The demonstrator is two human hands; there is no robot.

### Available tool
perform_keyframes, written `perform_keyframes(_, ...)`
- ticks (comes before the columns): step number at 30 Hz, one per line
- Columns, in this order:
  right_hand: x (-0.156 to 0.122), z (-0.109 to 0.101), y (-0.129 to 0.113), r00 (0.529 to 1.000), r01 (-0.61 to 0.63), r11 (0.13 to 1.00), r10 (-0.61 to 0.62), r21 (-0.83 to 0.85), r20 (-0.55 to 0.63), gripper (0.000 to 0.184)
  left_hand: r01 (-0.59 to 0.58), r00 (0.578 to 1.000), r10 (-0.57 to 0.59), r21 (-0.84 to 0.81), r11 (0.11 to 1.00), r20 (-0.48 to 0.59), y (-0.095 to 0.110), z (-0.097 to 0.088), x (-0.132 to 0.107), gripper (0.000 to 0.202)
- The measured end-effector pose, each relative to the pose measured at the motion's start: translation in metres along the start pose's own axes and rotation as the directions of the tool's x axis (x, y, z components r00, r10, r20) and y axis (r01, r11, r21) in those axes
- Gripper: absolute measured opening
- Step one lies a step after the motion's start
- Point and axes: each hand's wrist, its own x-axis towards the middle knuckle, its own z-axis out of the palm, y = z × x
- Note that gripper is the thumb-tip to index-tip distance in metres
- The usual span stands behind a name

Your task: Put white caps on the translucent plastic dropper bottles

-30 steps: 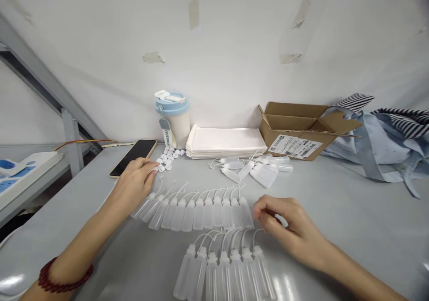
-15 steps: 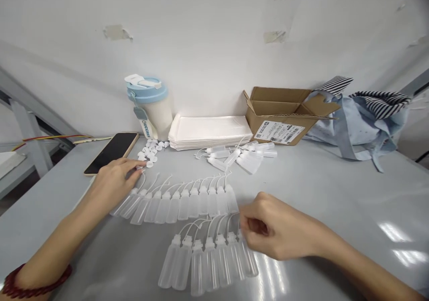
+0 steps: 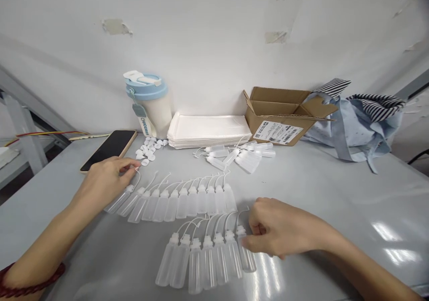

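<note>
Close by row-end bottle point(image 3: 248, 258), right hand point(image 3: 278, 227)

The place looks like a small workshop or packing station. A plain gray worktable point(image 3: 301, 180) stands against a white wall point(image 3: 208, 60) dotted with tape scraps point(image 3: 115, 26), near gray metal framing point(image 3: 35, 151). Plastic bottles point(image 3: 208, 265) laid in 2 rows, loose white caps point(image 3: 147, 148) and 1 open cardboard box point(image 3: 279, 108) with a printed label point(image 3: 278, 132) point to bench work in batches.
</note>
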Motion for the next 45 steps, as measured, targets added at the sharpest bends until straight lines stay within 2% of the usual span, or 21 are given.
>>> perform_keyframes(3,-0.002,-0.003,-0.001,0.996,-0.084,0.995,0.082,0.045,0.040,0.041,0.046,0.999,-0.046,-0.024,0.999,0.018,0.002,-0.002,-0.001,0.030)
perform_keyframes(8,-0.001,-0.005,-0.003,0.992,-0.128,0.990,0.129,0.063,-0.002,0.037,0.086,0.996,-0.087,-0.069,0.994,-0.006,0.004,-0.006,-0.002,0.028)
perform_keyframes(11,0.001,-0.005,0.002,0.985,-0.153,0.986,0.158,0.065,-0.070,0.036,0.114,0.993,-0.117,-0.100,0.988,-0.028,0.009,-0.010,-0.003,0.025)
perform_keyframes(14,0.004,-0.006,0.010,0.979,-0.149,0.985,0.159,0.085,-0.129,0.035,0.121,0.986,-0.132,-0.113,0.986,-0.097,0.017,-0.013,-0.006,0.026)
perform_keyframes(18,0.008,-0.010,0.013,0.953,-0.075,0.987,0.112,0.141,-0.281,0.032,0.096,0.973,-0.138,-0.215,0.972,-0.187,0.035,-0.017,-0.014,0.027)
perform_keyframes(20,0.009,-0.012,0.009,0.917,-0.005,0.986,0.071,0.165,-0.394,0.034,0.090,0.973,-0.160,-0.369,0.925,-0.165,0.045,-0.018,-0.021,0.026)
perform_keyframes(22,0.010,-0.013,0.004,0.854,0.051,0.985,0.042,0.163,-0.518,0.036,0.077,0.983,-0.152,-0.508,0.858,-0.107,0.056,-0.017,-0.029,0.029)
perform_keyframes(25,0.010,-0.009,-0.002,0.730,0.141,0.979,-0.002,0.147,-0.683,0.032,-0.003,0.999,-0.017,-0.594,0.804,-0.028,0.069,-0.012,-0.042,0.029)
perform_keyframes(28,0.011,-0.002,-0.002,0.619,0.278,0.953,-0.083,0.118,-0.781,0.016,-0.082,0.991,0.133,-0.648,0.757,0.031,0.081,-0.006,-0.053,0.027)
perform_keyframes(31,0.014,0.002,0.001,0.527,0.385,0.922,-0.178,0.047,-0.831,0.009,-0.067,0.979,0.179,-0.686,0.724,0.093,0.094,-0.006,-0.061,0.025)
perform_keyframes(32,0.015,0.003,0.002,0.518,0.403,0.915,-0.201,0.029,-0.832,0.009,-0.047,0.978,0.173,-0.695,0.717,0.113,0.097,-0.007,-0.064,0.024)
perform_keyframes(36,0.019,0.008,0.002,0.548,0.396,0.915,-0.302,-0.075,-0.780,0.010,-0.035,0.968,0.202,-0.721,0.692,0.146,0.105,-0.012,-0.073,0.023)
perform_keyframes(39,0.021,0.015,0.002,0.528,0.375,0.897,-0.413,-0.233,-0.742,0.013,-0.162,0.944,0.319,-0.718,0.677,0.087,0.104,-0.014,-0.076,0.019)
perform_keyframes(42,0.024,0.024,0.002,0.498,0.370,0.862,-0.500,-0.348,-0.709,0.018,-0.345,0.881,0.472,-0.699,0.627,-0.012,0.103,-0.016,-0.076,0.017)
perform_keyframes(45,0.026,0.031,0.001,0.451,0.364,0.818,-0.574,-0.446,-0.684,0.019,-0.444,0.838,0.541,-0.674,0.590,-0.079,0.102,-0.017,-0.075,0.021)
